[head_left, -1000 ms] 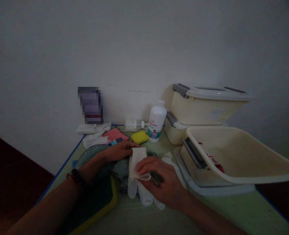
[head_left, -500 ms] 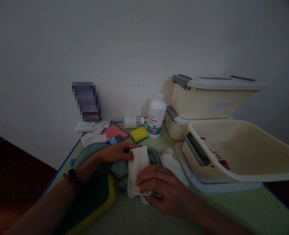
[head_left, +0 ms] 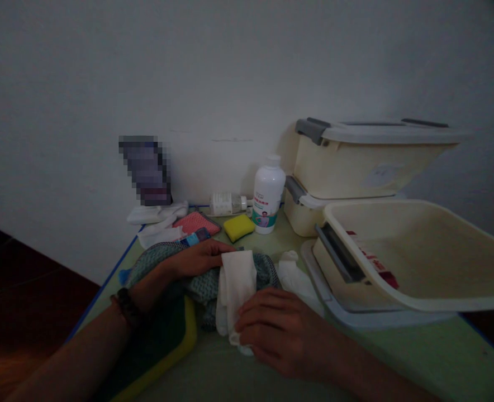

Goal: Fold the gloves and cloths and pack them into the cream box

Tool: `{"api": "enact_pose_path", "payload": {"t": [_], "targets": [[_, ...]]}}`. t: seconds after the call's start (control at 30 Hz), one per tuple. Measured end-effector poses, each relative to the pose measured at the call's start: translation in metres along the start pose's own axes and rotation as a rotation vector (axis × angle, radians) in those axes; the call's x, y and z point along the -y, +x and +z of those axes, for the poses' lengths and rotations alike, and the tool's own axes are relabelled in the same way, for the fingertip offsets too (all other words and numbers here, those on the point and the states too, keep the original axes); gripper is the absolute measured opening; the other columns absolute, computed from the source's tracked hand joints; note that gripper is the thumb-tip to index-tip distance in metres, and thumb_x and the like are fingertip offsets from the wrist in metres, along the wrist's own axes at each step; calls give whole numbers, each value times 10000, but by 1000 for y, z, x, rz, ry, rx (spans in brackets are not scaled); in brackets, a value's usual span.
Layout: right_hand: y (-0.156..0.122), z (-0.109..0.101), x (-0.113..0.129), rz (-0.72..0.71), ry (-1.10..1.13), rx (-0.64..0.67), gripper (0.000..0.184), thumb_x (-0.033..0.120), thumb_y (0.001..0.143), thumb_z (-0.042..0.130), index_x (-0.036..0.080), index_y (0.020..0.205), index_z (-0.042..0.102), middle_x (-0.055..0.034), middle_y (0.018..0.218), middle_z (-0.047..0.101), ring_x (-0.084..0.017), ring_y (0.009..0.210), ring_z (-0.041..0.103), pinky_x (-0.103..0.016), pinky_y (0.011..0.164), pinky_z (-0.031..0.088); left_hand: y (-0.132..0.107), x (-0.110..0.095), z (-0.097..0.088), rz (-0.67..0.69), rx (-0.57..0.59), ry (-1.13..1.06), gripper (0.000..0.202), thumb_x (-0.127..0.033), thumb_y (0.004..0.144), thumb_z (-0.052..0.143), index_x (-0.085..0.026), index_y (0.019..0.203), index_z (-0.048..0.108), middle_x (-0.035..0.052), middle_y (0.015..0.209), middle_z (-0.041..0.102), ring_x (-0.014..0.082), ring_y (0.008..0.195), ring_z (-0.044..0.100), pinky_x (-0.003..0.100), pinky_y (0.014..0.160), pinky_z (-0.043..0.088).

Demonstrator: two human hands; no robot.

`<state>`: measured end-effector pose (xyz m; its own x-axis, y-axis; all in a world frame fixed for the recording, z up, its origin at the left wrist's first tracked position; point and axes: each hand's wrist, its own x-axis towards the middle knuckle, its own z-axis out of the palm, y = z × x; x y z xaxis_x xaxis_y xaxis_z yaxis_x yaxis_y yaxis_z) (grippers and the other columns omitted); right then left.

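Folded down since a second ago, the white glove's (head_left: 238,279) top layer now covers most of its finger ends. Thin and creased, it lies partly over a teal patterned cloth (head_left: 158,258). The left hand (head_left: 200,258) rests at its far end, fingers nearly straight; the right hand's (head_left: 283,332) fingers curl onto its near right edge. Whether either pinches it, one cannot tell.

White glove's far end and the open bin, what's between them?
In the head view, the edge of the teal cloth, then a crumpled white item, possibly another glove, then the pale lid under the bin.
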<state>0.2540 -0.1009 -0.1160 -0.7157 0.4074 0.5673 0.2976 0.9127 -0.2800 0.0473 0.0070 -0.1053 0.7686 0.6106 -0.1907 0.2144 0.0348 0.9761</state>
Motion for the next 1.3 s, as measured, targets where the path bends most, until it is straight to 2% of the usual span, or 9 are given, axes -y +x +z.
{"api": "enact_pose_path", "payload": {"t": [0.13,0.27,0.4,0.47,0.53,0.77,0.93,1.1,1.3], "targets": [[-1,0,0,1,2,43,105,159,828,565,169,923,610,-7,946,701,-141,949,605,-275,875,447,5,5,1,16,-52,40,224,-316,791,612,-118,718,687,-1,686,677,131,655,559,215,643,431],[2,-3,3,109,177,68,204,207,795,588,131,983,612,-66,998,688,-163,969,609,-284,909,444,3,4,1,36,-55,76,240,-327,777,618,-112,684,672,-11,626,636,121,611,525,207,599,402],[4,-7,4,304,395,-146,173,122,837,498,143,986,583,-65,960,668,-129,935,603,-253,858,457,-1,-3,-1,58,-26,78,221,-304,782,593,-104,759,685,1,697,663,132,679,552,217,667,410],[4,-7,3,431,367,-296,138,136,851,481,162,955,568,-51,907,637,-126,878,588,-255,788,463,-3,-4,-2,58,-3,73,218,-286,786,583,-95,760,685,4,703,669,133,689,558,214,673,412],[4,-5,2,563,279,-358,110,163,846,497,175,937,555,-33,848,596,-124,785,561,-252,700,452,-3,-4,-2,52,27,68,201,-272,767,609,-87,745,684,2,687,668,129,670,558,206,652,412],[8,1,7,808,85,-112,111,298,817,538,191,848,539,23,639,521,-130,599,501,-259,567,363,0,1,-1,60,38,50,245,-324,754,651,-82,766,684,5,684,675,121,650,555,202,643,420],[10,-3,10,930,20,10,260,404,859,461,190,736,541,31,543,535,-117,503,481,-254,511,299,1,5,-2,64,29,42,322,-405,748,650,-85,754,679,20,691,680,130,663,564,218,662,433],[10,-7,7,939,82,14,283,387,862,467,183,692,564,35,519,531,-92,472,464,-231,481,279,0,3,-3,78,26,60,336,-431,753,637,-99,743,688,4,658,660,136,668,561,229,678,438],[9,-2,5,862,180,-54,234,348,840,507,183,692,581,48,494,479,-79,449,423,-215,461,282,-2,-3,-3,144,0,119,264,-367,762,657,-107,756,699,21,831,662,165,828,540,235,778,404]]}}
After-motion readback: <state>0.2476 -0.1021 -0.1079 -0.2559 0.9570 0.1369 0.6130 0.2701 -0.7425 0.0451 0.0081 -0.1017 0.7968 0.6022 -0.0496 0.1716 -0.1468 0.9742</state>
